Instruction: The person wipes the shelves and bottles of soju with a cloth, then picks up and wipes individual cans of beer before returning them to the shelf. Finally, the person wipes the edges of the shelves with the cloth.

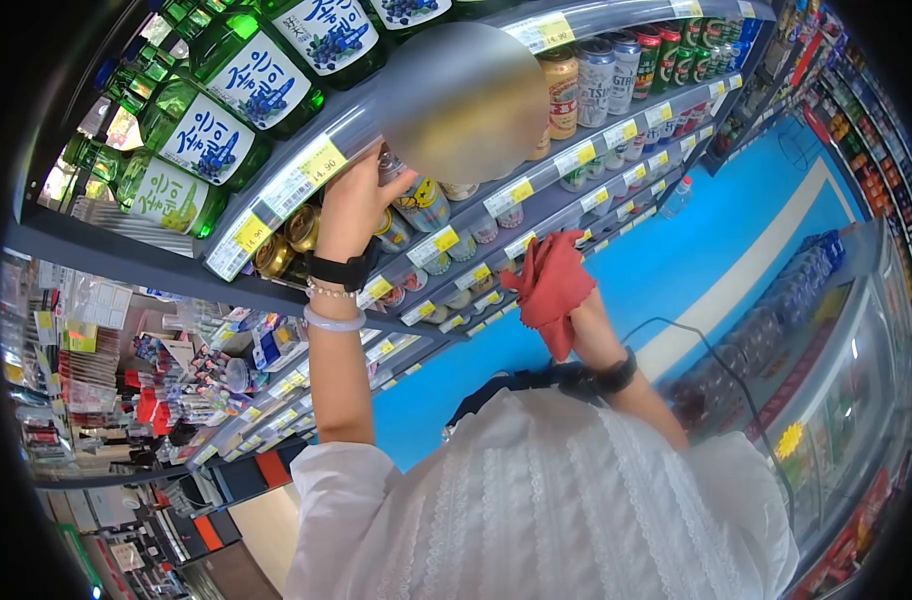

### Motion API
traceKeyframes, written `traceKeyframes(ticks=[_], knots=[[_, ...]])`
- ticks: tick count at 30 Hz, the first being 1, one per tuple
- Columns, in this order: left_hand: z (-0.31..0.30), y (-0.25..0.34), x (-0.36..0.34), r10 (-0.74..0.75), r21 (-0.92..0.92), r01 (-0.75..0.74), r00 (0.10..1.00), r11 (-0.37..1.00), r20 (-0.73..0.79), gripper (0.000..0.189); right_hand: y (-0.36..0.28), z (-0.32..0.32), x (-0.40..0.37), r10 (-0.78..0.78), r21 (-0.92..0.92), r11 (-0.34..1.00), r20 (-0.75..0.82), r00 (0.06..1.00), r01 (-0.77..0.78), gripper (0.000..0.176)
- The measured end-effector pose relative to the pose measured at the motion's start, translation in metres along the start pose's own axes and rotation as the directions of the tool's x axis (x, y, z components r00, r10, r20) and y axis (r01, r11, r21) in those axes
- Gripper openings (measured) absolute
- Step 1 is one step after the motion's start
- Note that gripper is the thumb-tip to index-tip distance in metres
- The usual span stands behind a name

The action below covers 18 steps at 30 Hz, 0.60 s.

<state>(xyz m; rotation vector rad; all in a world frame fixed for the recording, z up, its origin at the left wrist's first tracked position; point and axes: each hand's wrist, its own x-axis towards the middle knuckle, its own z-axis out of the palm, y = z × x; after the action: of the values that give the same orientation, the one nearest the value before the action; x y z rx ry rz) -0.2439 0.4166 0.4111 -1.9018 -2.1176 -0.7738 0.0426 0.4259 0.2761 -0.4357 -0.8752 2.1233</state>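
Observation:
My left hand [354, 212] reaches in among the drink cans below the upper shelf's price rail, with a dark band, beads and a pale bangle on its wrist. Its thumb stands apart, right at a grey-and-yellow can [423, 208]. Most of its fingers are hidden behind the rail and a blurred round patch, so I cannot tell whether they grip a can. Gold-topped cans [302, 228] stand just left of this wrist. Lower and to the right, my right hand [591, 330] is closed on a crumpled red cloth [551, 290], which hangs in front of the lower shelves.
Large green bottles [261, 80] line the upper shelf. Further along stand beer cans [596, 75] above price tags. A clear bottle [678, 198] rests on the blue floor [616, 270] by the shelf. Bottle packs [766, 320] and a glass-topped case [836, 400] are at the right.

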Motion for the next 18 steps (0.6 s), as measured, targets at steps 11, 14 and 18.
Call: traceKeyframes(ticks=[11, 14, 18], knots=[[-0.002, -0.022, 0.008, 0.059, 0.010, -0.061, 0.993, 0.998, 0.101, 0.056, -0.003, -0.002, -0.002, 0.023, 0.064, 0.998, 0.060, 0.998, -0.027, 0.044], [0.004, -0.023, 0.007, 0.044, 0.050, -0.049, 0.995, 0.998, 0.094, 0.057, 0.007, -0.012, 0.000, 0.024, 0.028, 0.999, -0.006, 1.000, -0.023, 0.042], [0.004, -0.013, 0.006, 0.012, 0.080, -0.018, 0.997, 0.997, 0.076, 0.057, 0.005, -0.011, 0.000, 0.042, 0.036, 0.998, -0.020, 0.999, -0.041, 0.044]])
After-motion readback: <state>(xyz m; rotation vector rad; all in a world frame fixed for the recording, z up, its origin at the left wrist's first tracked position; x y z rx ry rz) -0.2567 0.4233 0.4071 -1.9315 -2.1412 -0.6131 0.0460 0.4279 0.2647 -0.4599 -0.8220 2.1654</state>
